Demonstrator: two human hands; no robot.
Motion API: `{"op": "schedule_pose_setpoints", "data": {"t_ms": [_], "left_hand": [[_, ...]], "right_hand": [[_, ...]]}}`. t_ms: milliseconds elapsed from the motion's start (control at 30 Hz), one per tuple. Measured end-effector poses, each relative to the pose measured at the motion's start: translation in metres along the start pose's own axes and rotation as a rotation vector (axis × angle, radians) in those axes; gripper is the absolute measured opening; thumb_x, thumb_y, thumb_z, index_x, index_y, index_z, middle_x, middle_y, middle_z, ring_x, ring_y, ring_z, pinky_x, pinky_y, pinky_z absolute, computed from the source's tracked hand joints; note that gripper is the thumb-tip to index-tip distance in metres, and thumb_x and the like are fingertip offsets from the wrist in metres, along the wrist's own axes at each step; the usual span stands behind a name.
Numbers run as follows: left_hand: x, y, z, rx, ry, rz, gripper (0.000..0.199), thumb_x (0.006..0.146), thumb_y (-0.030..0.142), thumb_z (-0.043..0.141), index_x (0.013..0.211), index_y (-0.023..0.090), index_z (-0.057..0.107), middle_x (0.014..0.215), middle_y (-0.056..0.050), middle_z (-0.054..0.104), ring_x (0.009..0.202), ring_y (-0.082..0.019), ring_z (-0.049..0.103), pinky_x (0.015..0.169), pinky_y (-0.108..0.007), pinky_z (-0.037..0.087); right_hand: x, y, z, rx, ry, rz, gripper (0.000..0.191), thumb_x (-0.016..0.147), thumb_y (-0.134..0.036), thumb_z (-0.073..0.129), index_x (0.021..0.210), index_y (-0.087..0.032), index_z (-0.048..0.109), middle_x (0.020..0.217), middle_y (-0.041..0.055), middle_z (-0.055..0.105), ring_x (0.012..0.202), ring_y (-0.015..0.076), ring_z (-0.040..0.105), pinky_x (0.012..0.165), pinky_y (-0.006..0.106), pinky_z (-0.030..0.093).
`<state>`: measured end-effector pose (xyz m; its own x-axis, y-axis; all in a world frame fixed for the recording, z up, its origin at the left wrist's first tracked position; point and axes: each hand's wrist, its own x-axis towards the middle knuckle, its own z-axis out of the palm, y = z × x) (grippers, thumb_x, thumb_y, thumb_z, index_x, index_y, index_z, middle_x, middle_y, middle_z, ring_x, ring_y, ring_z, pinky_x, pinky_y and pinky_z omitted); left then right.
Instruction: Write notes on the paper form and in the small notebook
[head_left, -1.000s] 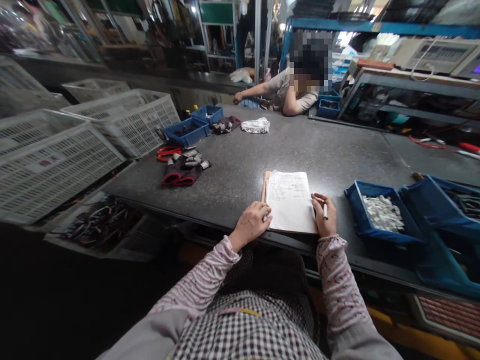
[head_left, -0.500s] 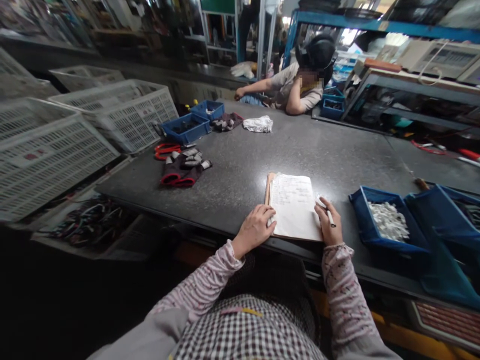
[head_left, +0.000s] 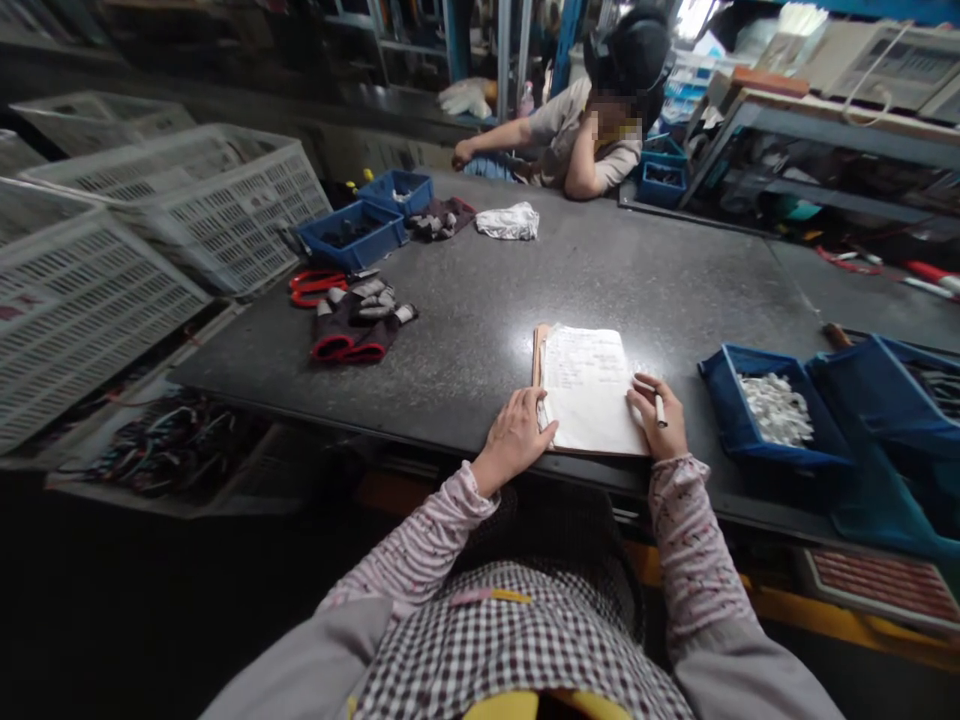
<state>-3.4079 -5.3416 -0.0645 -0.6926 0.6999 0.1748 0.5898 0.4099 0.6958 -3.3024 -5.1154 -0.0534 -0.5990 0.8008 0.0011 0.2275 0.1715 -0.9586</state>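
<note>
An open notebook [head_left: 592,400] with handwriting on its upper part lies at the near edge of the dark table. My left hand [head_left: 516,428] rests over the notebook's lower left edge, fingers stretched out and thumb apart, pressing on the page. At the right edge, my right hand [head_left: 660,418] is closed around a pen [head_left: 660,408], its dark end pointing down toward my wrist. The pen's other end is partly hidden by the fingers. Both forearms wear patterned sleeves.
Right of the notebook stands a blue bin [head_left: 776,455] of small white parts. Dark gloves [head_left: 356,330] and red-handled scissors [head_left: 315,288] lie left. Further back are blue trays [head_left: 352,240], a white cloth [head_left: 508,221] and a seated person [head_left: 555,140]. White crates [head_left: 232,220] line the left.
My view has tipped slightly downward, so the table and bins sit higher in the picture. Both hands keep nearly the same places on the notebook, and the pen stays in my right hand.
</note>
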Motion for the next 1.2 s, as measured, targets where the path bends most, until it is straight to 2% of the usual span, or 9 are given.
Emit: {"op": "schedule_pose_setpoints", "data": {"t_ms": [200, 333, 467, 567, 667, 767, 900, 1000, 1200], "left_hand": [[0.0, -0.001, 0.001, 0.05, 0.028, 0.045, 0.037, 0.088, 0.021, 0.068, 0.12, 0.013, 0.052, 0.122, -0.011, 0.06, 0.12, -0.026, 0.053, 0.107, -0.043, 0.049], [-0.001, -0.011, 0.006, 0.158, 0.135, 0.353, 0.028, 0.092, 0.012, 0.057, 0.12, 0.015, 0.058, 0.13, -0.007, 0.062, 0.136, -0.025, 0.046, 0.12, -0.045, 0.038], [-0.002, -0.013, 0.007, 0.178, -0.004, 0.427, 0.035, 0.094, 0.004, 0.043, 0.122, 0.013, 0.062, 0.125, -0.006, 0.067, 0.121, -0.018, 0.059, 0.11, -0.033, 0.05], [-0.004, -0.002, 0.008, 0.258, -0.057, 0.289, 0.036, 0.1, 0.027, 0.049, 0.13, 0.01, 0.059, 0.134, -0.011, 0.062, 0.125, -0.024, 0.056, 0.11, -0.039, 0.05], [-0.007, 0.015, 0.013, 0.367, -0.106, 0.256, 0.077, 0.09, 0.063, 0.055, 0.14, 0.005, 0.051, 0.147, -0.019, 0.049, 0.136, -0.036, 0.046, 0.118, -0.052, 0.041], [-0.01, 0.031, 0.02, 0.441, -0.18, 0.213, 0.099, 0.081, 0.07, 0.061, 0.149, 0.001, 0.04, 0.156, -0.025, 0.034, 0.146, -0.043, 0.031, 0.125, -0.06, 0.028], [-0.009, 0.038, 0.026, 0.471, -0.23, 0.129, 0.089, 0.088, 0.055, 0.064, 0.152, 0.001, 0.034, 0.159, -0.024, 0.027, 0.149, -0.044, 0.025, 0.127, -0.061, 0.024], [-0.008, 0.03, 0.025, 0.408, -0.203, 0.111, 0.074, 0.087, 0.024, 0.061, 0.151, 0.0, 0.036, 0.159, -0.021, 0.028, 0.15, -0.038, 0.027, 0.13, -0.055, 0.024], [-0.003, 0.0, 0.007, 0.327, -0.038, 0.09, 0.057, 0.084, 0.0, 0.041, 0.14, 0.002, 0.052, 0.144, -0.017, 0.053, 0.136, -0.03, 0.051, 0.117, -0.045, 0.046]], "right_hand": [[-0.001, -0.002, -0.001, 0.015, 0.002, -0.007, 0.075, 0.058, -0.054, 0.073, 0.118, -0.009, 0.065, 0.12, 0.0172, 0.066, 0.115, 0.0285, 0.062, 0.106, 0.043, 0.044], [-0.004, -0.003, 0.0, 0.105, -0.04, 0.101, 0.086, 0.058, -0.054, 0.074, 0.132, -0.012, 0.062, 0.126, 0.0149, 0.064, 0.11, 0.0283, 0.063, 0.084, 0.037, 0.052], [-0.006, -0.001, 0.001, 0.209, -0.125, 0.145, 0.095, 0.057, -0.051, 0.078, 0.142, -0.014, 0.056, 0.119, 0.0129, 0.066, 0.107, 0.0261, 0.063, 0.077, 0.031, 0.052], [-0.007, -0.003, 0.003, 0.179, -0.148, 0.115, 0.094, 0.058, -0.051, 0.075, 0.142, -0.014, 0.056, 0.116, 0.0116, 0.067, 0.108, 0.0266, 0.061, 0.071, 0.028, 0.05], [-0.01, -0.008, 0.005, 0.121, -0.144, 0.09, 0.093, 0.058, -0.051, 0.071, 0.141, -0.01, 0.057, 0.116, 0.0144, 0.066, 0.106, 0.0287, 0.06, 0.065, 0.029, 0.049], [-0.011, -0.011, 0.007, 0.132, -0.139, 0.064, 0.091, 0.06, -0.051, 0.069, 0.14, -0.009, 0.057, 0.117, 0.016, 0.065, 0.104, 0.029, 0.059, 0.063, 0.03, 0.048], [-0.009, -0.008, 0.007, 0.13, -0.151, 0.02, 0.091, 0.062, -0.056, 0.066, 0.138, -0.006, 0.058, 0.113, 0.0167, 0.065, 0.097, 0.0268, 0.059, 0.064, 0.031, 0.047], [-0.008, -0.007, 0.009, 0.152, -0.143, 0.002, 0.085, 0.065, -0.057, 0.065, 0.135, -0.009, 0.059, 0.114, 0.0146, 0.063, 0.092, 0.023, 0.059, 0.063, 0.028, 0.047], [-0.014, -0.014, 0.022, 0.353, -0.177, 0.051, 0.076, 0.066, -0.061, 0.062, 0.123, -0.011, 0.056, 0.09, 0.0082, 0.062, 0.067, 0.0149, 0.057, 0.05, 0.026, 0.047]]}}
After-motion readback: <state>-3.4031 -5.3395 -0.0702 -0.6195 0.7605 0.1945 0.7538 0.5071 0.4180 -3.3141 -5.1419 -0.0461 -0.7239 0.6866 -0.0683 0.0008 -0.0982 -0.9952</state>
